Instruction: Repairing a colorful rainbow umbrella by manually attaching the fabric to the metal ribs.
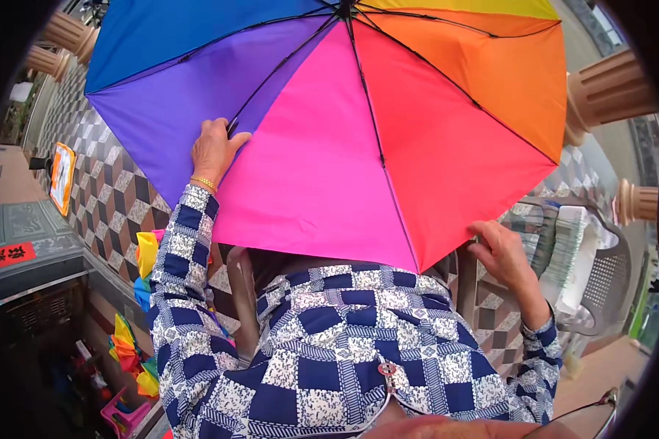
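A rainbow umbrella (pixel 300 175) is spread open in front of me, its inner side toward me, with thin black ribs running out from a hub (pixel 345 10) at the top. Purple, pink, red, orange, yellow and blue panels show. My left hand (pixel 214 150) is closed around a rib where the purple and pink panels meet; its thumb lies over the cloth. At the lower right edge of the red panel, my right hand (pixel 504 252) has its fingers bent in a pinch on the hem. The umbrella's handle is out of sight.
A grey plastic chair (pixel 609 263) on the right holds a pile of pale, fringed-looking items (pixel 566 245). Several bright folded cloth pieces (pixel 128 351) and a pink basket (pixel 124 417) are at lower left. Stone columns (pixel 615 84) rise from the patterned tile floor (pixel 113 175).
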A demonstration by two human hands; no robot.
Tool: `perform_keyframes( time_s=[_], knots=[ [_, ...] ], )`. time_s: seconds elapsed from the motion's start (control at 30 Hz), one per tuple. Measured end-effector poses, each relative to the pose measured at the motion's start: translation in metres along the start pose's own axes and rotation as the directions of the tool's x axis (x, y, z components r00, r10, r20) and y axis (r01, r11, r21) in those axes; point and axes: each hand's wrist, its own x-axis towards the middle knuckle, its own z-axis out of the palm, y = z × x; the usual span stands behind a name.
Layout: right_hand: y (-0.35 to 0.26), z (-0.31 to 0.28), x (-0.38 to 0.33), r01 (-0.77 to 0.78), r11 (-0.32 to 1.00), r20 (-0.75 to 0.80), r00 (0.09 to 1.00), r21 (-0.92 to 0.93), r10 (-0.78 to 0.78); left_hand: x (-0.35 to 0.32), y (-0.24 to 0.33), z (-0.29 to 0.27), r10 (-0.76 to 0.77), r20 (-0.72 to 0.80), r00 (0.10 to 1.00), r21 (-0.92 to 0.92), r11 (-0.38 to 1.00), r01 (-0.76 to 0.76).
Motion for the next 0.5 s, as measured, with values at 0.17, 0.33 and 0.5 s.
perform_keyframes(
  time_s=[0.17,0.33,0.5],
  knots=[
    [0.037,0.007,0.007,-0.046,0.994,-0.165,0.986,-0.104,0.028,0.001,0.010,0.001,-0.018,0.033,0.999,0.052,0.999,0.016],
    [0.055,0.005,0.030,-0.024,0.991,-0.339,0.940,-0.129,-0.021,-0.001,0.006,-0.004,-0.031,0.051,0.998,0.077,0.997,0.028],
    [0.099,0.021,0.042,-0.028,0.990,-0.389,0.921,-0.137,-0.028,0.013,0.023,-0.004,-0.079,0.077,0.994,0.015,0.997,0.078]
  ],
)
